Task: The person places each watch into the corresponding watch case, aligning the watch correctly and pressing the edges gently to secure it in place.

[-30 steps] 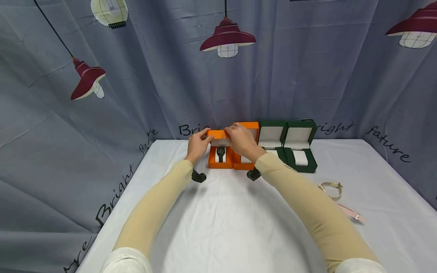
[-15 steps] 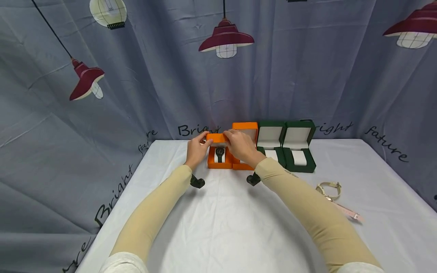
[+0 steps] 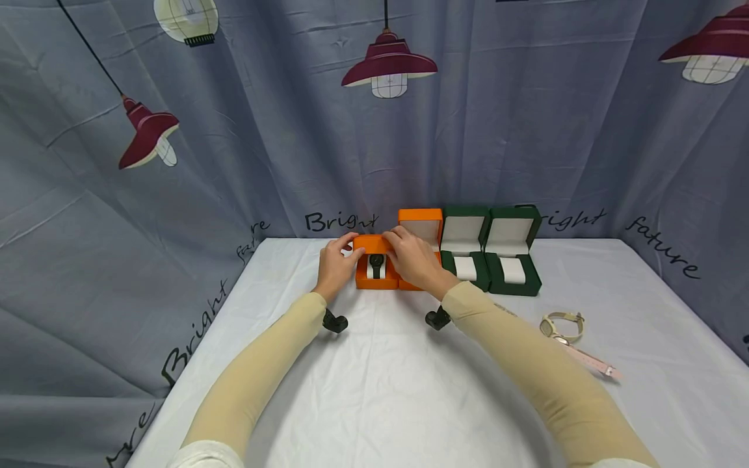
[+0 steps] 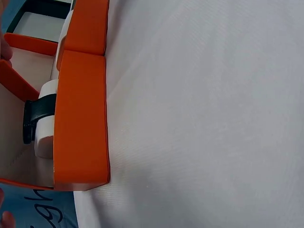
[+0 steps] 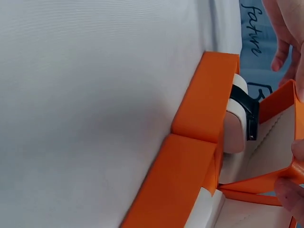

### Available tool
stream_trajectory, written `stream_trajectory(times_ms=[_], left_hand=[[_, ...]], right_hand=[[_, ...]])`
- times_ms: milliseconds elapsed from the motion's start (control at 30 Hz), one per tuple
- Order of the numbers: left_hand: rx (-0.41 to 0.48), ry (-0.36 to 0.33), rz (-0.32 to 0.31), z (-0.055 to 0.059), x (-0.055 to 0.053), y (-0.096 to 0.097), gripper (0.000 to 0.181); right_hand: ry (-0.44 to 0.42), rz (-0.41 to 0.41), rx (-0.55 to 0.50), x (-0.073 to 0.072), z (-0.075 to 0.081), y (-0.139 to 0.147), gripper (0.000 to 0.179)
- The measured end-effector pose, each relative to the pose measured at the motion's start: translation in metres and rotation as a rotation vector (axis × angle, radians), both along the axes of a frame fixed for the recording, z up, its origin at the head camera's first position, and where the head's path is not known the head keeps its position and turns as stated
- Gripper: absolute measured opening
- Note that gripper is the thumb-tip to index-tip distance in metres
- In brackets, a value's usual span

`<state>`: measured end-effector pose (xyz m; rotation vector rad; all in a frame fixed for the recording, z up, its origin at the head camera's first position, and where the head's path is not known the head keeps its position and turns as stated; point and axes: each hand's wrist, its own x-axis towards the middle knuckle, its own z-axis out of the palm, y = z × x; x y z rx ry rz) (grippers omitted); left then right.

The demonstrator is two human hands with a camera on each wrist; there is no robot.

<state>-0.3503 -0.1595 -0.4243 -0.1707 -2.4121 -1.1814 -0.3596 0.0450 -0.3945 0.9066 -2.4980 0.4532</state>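
Observation:
A black wristwatch point(image 3: 376, 262) sits on a white cushion in the leftmost orange watch box point(image 3: 368, 284). The box's orange lid point(image 3: 371, 244) leans forward, half lowered over the watch. My left hand point(image 3: 335, 268) grips the lid's left edge, and my right hand point(image 3: 414, 261) holds its right corner. In the right wrist view, fingertips point(image 5: 290, 192) of my right hand pinch the corner, while the left hand point(image 5: 289, 28) meets the opposite side. The left wrist view has the box front point(image 4: 80, 123) and the watch strap point(image 4: 43, 107), with only bits of fingers at its edge.
A second orange box point(image 3: 420, 215) stands lid up against the first, partly behind my right hand. To its right are two raised-lid green boxes point(image 3: 465, 234) with white cushions. A beige watch point(image 3: 566, 318) and a pink-strapped watch point(image 3: 593, 362) lie on the white-covered table point(image 3: 374, 390).
The lid of the leftmost orange box has come forward and down, with both hands moving down along with it. The watch and the other boxes stay in place.

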Motion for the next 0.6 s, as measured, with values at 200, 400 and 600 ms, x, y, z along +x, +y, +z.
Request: stream_trajectory(times_ms=[200, 400, 600], left_hand=[[-0.004, 0.009, -0.001, -0.004, 0.004, 0.000, 0.038], [-0.026, -0.011, -0.010, -0.009, 0.011, -0.002, 0.038], [-0.096, -0.015, -0.030, -0.017, 0.016, -0.007, 0.025]], right_hand=[[0.001, -0.003, 0.007, 0.005, -0.005, 0.001, 0.040], [-0.017, 0.010, 0.028, 0.010, -0.015, 0.002, 0.031], [-0.069, 0.027, 0.064, 0.015, -0.029, 0.002, 0.024]])
